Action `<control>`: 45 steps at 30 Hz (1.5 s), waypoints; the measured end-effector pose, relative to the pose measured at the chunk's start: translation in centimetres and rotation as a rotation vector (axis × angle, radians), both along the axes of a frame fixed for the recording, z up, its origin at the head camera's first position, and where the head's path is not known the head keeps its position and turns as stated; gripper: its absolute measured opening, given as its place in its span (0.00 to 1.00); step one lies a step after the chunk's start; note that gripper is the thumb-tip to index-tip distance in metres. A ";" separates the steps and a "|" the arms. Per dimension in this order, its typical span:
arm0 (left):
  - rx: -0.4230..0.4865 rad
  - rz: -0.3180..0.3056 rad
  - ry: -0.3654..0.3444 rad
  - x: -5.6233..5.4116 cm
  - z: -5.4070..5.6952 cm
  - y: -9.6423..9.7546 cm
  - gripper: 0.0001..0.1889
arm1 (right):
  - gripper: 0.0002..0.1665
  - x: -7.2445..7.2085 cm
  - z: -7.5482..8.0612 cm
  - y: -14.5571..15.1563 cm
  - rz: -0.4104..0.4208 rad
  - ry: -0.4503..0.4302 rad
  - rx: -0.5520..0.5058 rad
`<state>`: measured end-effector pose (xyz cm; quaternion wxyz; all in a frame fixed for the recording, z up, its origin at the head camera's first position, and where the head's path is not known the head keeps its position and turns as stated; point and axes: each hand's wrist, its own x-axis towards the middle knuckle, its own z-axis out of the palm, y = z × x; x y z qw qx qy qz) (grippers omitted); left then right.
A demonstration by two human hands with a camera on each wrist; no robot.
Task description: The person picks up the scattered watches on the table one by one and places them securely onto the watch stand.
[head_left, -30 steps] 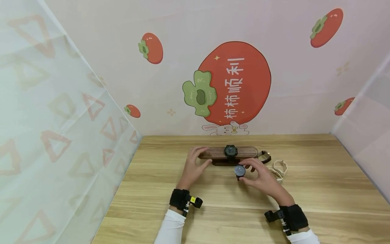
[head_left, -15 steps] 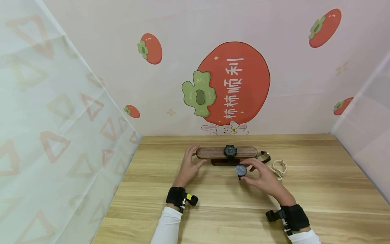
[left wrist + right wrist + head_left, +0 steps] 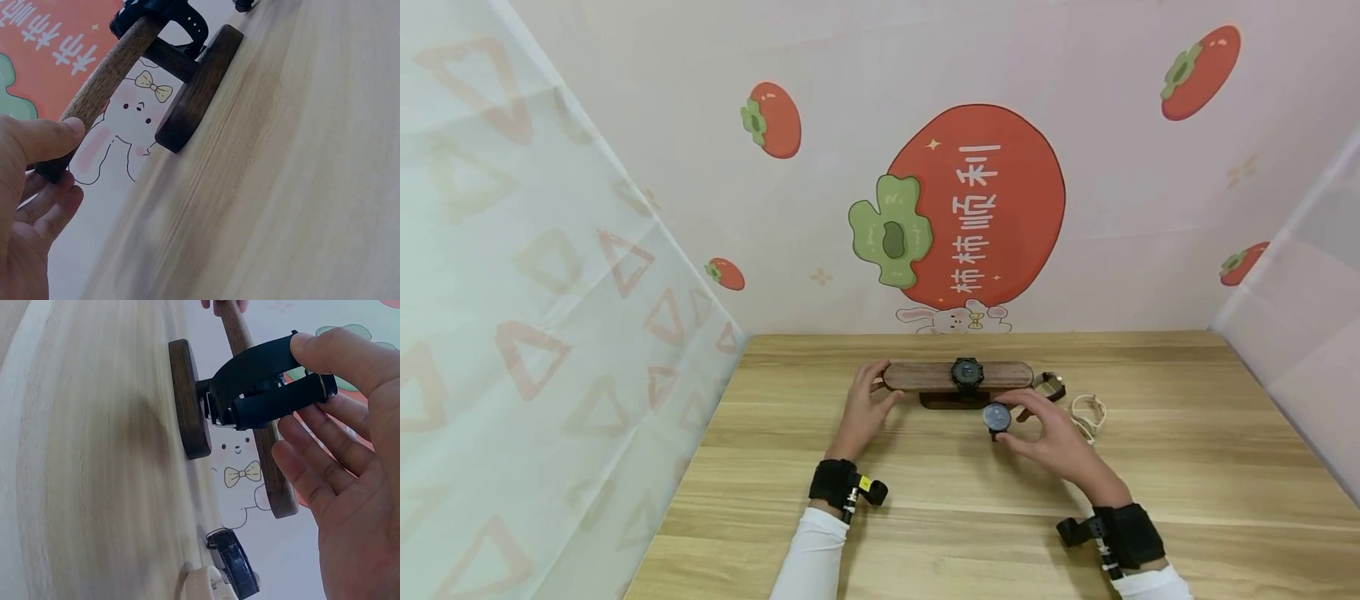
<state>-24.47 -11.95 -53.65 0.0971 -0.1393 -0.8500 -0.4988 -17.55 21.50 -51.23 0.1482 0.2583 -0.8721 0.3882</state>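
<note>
A dark wooden watch stand [image 3: 917, 377] stands near the back of the table, a black digital watch [image 3: 967, 372] strapped round its bar. My left hand [image 3: 859, 421] holds the bar's left end; in the left wrist view the thumb lies on one side and the fingers on the other. My right hand [image 3: 1060, 442] pinches a second wristwatch [image 3: 997, 417], round-faced with a black strap, just in front of the bar's right half. Its strap [image 3: 265, 359] curves into a loop in the right wrist view, held between thumb and fingers, with the stand behind it.
Right of the stand lies a dark-strapped watch [image 3: 1052, 386]. Beside it is a cream watch [image 3: 1092, 413], partly behind the right hand in the head view. A patterned backdrop [image 3: 820, 208] rises at the table's [image 3: 925, 517] back edge.
My left hand has shifted left and down to the tip of the bar, uncovering more of it. The right hand, with the wristwatch in it, has drifted slightly right.
</note>
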 end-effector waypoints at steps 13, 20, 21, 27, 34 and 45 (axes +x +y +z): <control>0.008 0.006 0.013 -0.1 -0.3 0.0 0.31 | 0.31 -0.4 -0.1 1.1 -0.057 -0.057 0.015; 0.014 0.003 0.009 -0.1 -0.3 0.0 0.31 | 0.32 -1.0 0.0 2.3 -0.071 -0.057 0.012; 0.015 0.001 0.007 -0.1 -0.3 0.0 0.31 | 0.32 -1.0 0.0 2.5 -0.077 -0.056 0.008; 0.023 -0.012 0.015 0.0 -0.3 -0.1 0.31 | 0.33 -1.3 0.5 3.7 -0.118 -0.028 0.019; 0.024 -0.017 0.014 -0.1 -0.4 -0.2 0.32 | 0.32 -1.5 0.9 4.8 -0.146 -0.042 0.014; 0.019 -0.022 0.007 -0.1 -0.4 -0.3 0.32 | 0.33 -2.5 1.0 6.0 -0.152 -0.025 -0.025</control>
